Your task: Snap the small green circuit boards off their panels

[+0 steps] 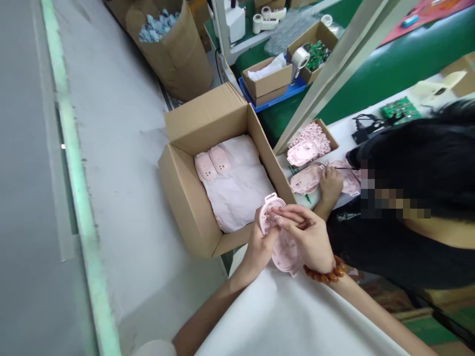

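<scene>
Both my hands hold one pink plastic shell (285,249), an oval casing with a small loop at its top. My left hand (260,247) grips its left edge with curled fingers. My right hand (309,237), a brown bead bracelet on its wrist, wraps over the right side, fingers reaching across the face. Just left of my hands stands an open cardboard box (185,198) lined with pale pink wrap, two pink shells (212,164) lying in its far corner.
A co-worker sits at my right; that person's hand (330,185) rests by more pink shells (308,179) on the bench. A small box of pink parts (315,136), circuit boards (401,109), tape rolls and cardboard boxes lie beyond. Grey floor spreads to the left.
</scene>
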Demonstrator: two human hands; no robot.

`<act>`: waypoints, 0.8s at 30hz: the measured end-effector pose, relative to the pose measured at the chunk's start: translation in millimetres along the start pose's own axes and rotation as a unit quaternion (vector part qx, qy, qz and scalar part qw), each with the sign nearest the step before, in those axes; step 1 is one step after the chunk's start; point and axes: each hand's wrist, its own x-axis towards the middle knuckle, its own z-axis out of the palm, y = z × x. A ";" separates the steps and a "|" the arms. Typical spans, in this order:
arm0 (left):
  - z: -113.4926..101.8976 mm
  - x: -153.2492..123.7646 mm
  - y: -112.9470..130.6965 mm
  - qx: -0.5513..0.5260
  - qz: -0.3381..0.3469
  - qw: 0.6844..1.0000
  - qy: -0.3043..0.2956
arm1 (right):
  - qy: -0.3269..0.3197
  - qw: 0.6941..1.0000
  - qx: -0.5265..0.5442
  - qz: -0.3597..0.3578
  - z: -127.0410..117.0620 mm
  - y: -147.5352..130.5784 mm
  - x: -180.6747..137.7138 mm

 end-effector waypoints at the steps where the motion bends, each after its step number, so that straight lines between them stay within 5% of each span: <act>1: 0.2 -1.2 -1.4 0.001 0.004 1.000 -0.004 | 0.006 1.000 -0.009 -0.004 0.8 -0.1 -0.9; 8: -2.6 -5.7 -11.3 -0.001 0.060 0.997 -0.039 | 0.006 0.998 -0.029 -0.049 3.6 -9.1 -13.2; 14: -6.9 -9.0 -10.1 0.033 0.060 0.997 -0.032 | -0.018 0.998 -0.038 0.038 -8.2 -15.8 -20.4; 24: -14.0 -8.1 2.9 0.038 0.054 0.995 -0.072 | 0.077 0.992 -0.052 0.084 -12.0 -18.1 -18.2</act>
